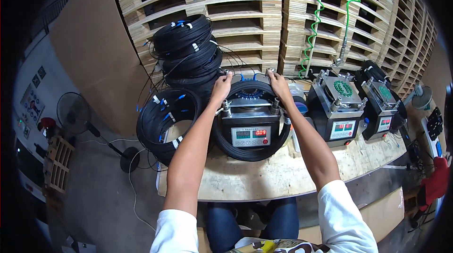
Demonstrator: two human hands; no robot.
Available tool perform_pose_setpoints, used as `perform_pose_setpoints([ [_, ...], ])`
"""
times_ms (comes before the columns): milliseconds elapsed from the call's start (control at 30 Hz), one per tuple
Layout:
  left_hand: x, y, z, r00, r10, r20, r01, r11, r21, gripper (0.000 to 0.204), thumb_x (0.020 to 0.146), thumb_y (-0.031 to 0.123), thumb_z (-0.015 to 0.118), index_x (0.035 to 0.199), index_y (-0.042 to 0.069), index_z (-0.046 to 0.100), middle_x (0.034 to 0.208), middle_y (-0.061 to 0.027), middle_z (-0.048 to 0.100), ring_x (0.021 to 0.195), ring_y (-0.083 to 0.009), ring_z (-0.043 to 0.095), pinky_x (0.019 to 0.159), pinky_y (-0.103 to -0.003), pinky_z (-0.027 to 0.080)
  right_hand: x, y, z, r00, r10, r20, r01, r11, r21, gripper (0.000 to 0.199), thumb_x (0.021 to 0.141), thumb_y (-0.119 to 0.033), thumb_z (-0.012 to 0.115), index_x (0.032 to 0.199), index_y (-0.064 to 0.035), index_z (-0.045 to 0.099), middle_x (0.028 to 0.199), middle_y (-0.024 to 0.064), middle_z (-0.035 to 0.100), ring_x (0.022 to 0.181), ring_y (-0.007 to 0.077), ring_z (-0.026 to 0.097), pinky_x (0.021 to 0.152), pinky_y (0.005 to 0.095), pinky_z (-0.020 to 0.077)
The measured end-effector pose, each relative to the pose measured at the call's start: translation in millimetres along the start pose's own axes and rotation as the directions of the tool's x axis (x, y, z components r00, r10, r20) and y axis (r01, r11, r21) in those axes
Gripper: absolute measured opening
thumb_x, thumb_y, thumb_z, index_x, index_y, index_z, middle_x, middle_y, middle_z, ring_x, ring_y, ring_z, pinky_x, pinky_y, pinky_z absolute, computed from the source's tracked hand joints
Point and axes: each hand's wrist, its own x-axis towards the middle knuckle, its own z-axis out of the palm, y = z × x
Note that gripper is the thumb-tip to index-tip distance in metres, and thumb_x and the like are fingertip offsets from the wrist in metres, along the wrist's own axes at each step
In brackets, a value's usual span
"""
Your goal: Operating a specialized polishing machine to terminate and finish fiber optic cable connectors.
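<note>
Even on both sides

The left hand (221, 87) and right hand (281, 86) reach the far corners of the black machine (251, 121); what they grip, if anything, I cannot tell. The cable coil (255, 155) (a thick black ring) lies around that machine. Probably best: work both corners evenly, leaving the blue connectors (255, 77) at its far edge unstrained.

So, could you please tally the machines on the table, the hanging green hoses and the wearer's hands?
Machines: 3
Green hoses: 2
Hands: 2
Total: 7
</note>
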Motion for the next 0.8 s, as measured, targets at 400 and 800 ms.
perform_pose_setpoints([
  [400, -3, 2, 4, 0.997, -0.053, -0.061, 0.053, 0.999, 0.006, 0.077, 0.094, 0.061, 0.049, 0.141, 0.001, 0.047, 0.141, -0.0265, 0.049, 0.133, -0.0361, 0.046, 0.109, -0.039, 0.036, 3, 7, 2, 0.997, -0.078, -0.023, 0.079, 0.996, 0.043, 0.061, 0.099, -0.051, 0.046, 0.115, 0.0046, 0.065, 0.107, 0.0321, 0.065, 0.109, 0.0464, 0.061, 0.094, 0.0450, 0.0467],
  [800, -4, 6, 2, 0.999, -0.042, -0.006, 0.042, 0.999, -0.007, 0.069, 0.095, 0.059, 0.050, 0.135, 0.003, 0.056, 0.137, -0.0234, 0.054, 0.131, -0.0342, 0.049, 0.107, -0.038, 0.037, 3, 7, -1, 0.999, -0.042, -0.018, 0.042, 0.999, -0.016, 0.061, 0.097, -0.053, 0.048, 0.116, 0.0024, 0.066, 0.107, 0.0334, 0.065, 0.110, 0.0460, 0.061, 0.096, 0.0452, 0.0468],
])
